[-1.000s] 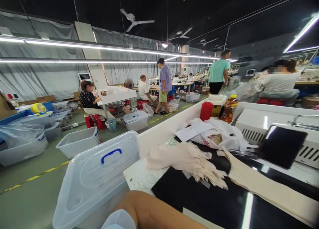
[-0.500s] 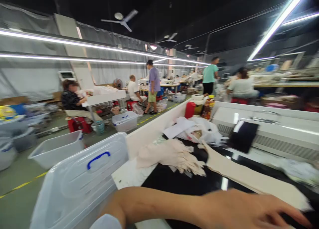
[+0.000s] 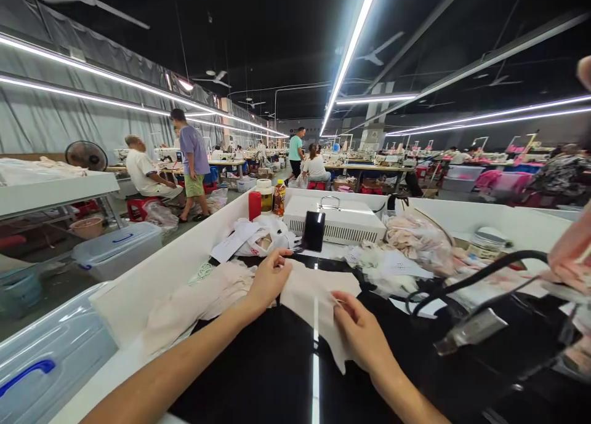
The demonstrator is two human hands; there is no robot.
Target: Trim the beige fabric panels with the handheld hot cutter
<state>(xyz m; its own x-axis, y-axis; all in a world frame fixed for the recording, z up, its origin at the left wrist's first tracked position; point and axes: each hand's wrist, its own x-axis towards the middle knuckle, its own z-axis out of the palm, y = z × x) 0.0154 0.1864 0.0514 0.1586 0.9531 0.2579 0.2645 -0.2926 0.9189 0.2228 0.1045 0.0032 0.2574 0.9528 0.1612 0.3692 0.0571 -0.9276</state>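
On the black worktop (image 3: 258, 375) lies a cream fabric piece (image 3: 314, 301) that both my hands hold. My left hand (image 3: 270, 279) pinches its upper left edge with fingers closed on the cloth. My right hand (image 3: 357, 328) grips the lower right part, fingers curled over it. A pile of similar cream fabric pieces (image 3: 194, 301) lies just left of my left hand.
A white machine box (image 3: 337, 218) with a black phone (image 3: 314, 230) leaning on it stands behind. A red cup (image 3: 254, 205), jars, crumpled bags and papers sit nearby. A black hose with a metal nozzle (image 3: 471, 328) lies right. Plastic bins (image 3: 115, 248) and several workers fill the aisle left.
The camera has swung right, off the aisle and onto the worktop. My left arm reached across, and both hands have come in and taken hold of the cream fabric piece.
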